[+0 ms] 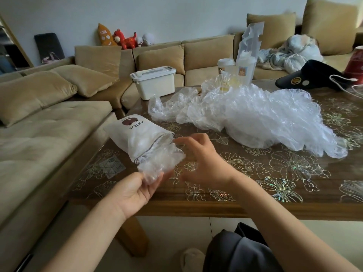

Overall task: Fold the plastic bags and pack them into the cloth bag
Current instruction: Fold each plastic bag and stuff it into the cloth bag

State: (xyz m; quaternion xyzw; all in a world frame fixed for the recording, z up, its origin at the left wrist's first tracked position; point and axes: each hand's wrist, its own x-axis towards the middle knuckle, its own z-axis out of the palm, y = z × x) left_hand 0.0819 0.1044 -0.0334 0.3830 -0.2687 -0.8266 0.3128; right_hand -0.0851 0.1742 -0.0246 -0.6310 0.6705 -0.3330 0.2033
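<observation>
Tan sofa (49, 134) along left and far sides of the room. Wooden worktop (255, 193) with floral-patterned clear cover, to the right of the sofa. Large heap of plastic bags (255, 118), loose, crumpled and clear, at centre of worktop and spread toward its right side. White lidded box (154, 82) at far left corner of worktop, behind the heap.

White cloth bag (137, 134), printed "POPULAR", on its side at near left part of worktop, mouth turned toward near right, apart from the heap.

Left hand (135, 191) palm up at near edge of worktop, below the bag mouth. Thumb and fingers curled, pinching outer end of the folded plastic bag.

Right hand (200, 160) just right of the bag mouth, back upward, fingers loosely bent and spread, fingertips at rim of cloth bag. Blurred, so contact with rim, or any hold on it, not determinable.

Folded plastic bag (161, 160), a crumpled clear bundle: one end inside mouth of cloth bag, other end protruding toward left hand.
</observation>
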